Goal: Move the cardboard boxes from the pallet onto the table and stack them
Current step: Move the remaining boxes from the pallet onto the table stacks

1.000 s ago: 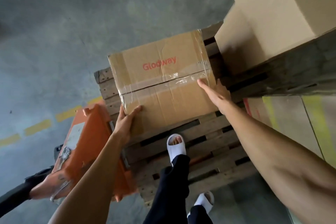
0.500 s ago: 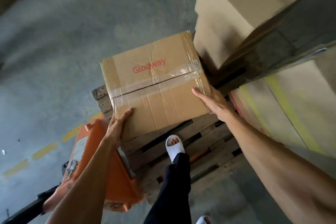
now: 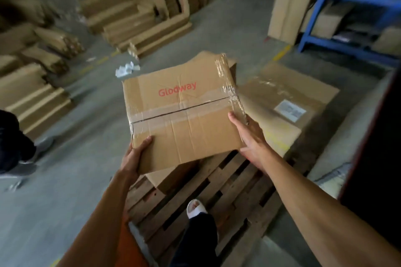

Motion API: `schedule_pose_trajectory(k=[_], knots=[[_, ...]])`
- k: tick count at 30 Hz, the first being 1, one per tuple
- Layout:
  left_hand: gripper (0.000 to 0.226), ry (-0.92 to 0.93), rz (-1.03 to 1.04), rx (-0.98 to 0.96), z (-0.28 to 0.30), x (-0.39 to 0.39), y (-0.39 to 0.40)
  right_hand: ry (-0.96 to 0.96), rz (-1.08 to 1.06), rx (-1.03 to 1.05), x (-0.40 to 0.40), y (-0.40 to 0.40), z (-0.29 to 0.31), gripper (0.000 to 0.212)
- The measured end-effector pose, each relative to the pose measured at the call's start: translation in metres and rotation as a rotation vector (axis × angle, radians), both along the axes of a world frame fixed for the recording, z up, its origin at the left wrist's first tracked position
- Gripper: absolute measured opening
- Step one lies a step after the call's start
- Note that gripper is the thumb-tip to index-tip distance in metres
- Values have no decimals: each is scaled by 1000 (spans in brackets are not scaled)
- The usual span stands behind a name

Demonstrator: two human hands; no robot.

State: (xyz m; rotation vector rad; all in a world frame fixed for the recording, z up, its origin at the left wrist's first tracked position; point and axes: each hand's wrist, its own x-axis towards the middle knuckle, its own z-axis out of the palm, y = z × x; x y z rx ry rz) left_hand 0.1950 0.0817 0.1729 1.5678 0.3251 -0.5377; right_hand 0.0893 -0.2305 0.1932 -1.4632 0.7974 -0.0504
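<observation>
I hold a taped cardboard box [image 3: 182, 115] with red "Glodway" print in the air above the wooden pallet [image 3: 219, 197]. My left hand [image 3: 135, 156] grips its near left corner from below and the side. My right hand [image 3: 249, 136] presses flat against its right side. Under the held box another brown box [image 3: 173, 178] lies on the pallet. A larger flat box [image 3: 288, 102] with a white label rests on the pallet's right part. No table shows in this view.
My foot in a white sandal [image 3: 196, 208] stands on the pallet. An orange pallet jack [image 3: 128, 249] is at the bottom left. Long cartons [image 3: 138, 26] lie stacked on the floor behind. A blue rack [image 3: 347, 17] stands at the right. Another person's leg [image 3: 13, 143] is at the left edge.
The box has come up off the pallet in both hands. My view has swung up and around, from the floor and pallet to the warehouse aisle.
</observation>
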Motion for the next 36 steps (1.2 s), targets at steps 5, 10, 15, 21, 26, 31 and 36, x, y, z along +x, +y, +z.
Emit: schedule_pose_trajectory(k=[5, 10, 15, 21, 26, 31, 36], knots=[[52, -127, -154, -32, 51, -76, -66, -107, -162, -112, -129, -44, 54, 34], [93, -220, -383, -73, 88, -134, -145, -118, -363, -71, -242, -92, 87, 37], [57, -285, -583, -134, 103, -189, -240, -100, -566, -77, -341, -141, 93, 40], [51, -281, -912, -184, 85, -264, -353, -59, -814, -96, -461, -192, 74, 39], [82, -170, -1144, -138, 52, -317, -455, -50, -1000, -106, -547, -231, 61, 52], [60, -143, -1274, -169, 45, -386, -537, -10, -1138, -30, -617, -259, 61, 31], [41, -131, -1342, -234, 42, -452, -596, 18, -1284, -95, -679, -282, 58, 46]])
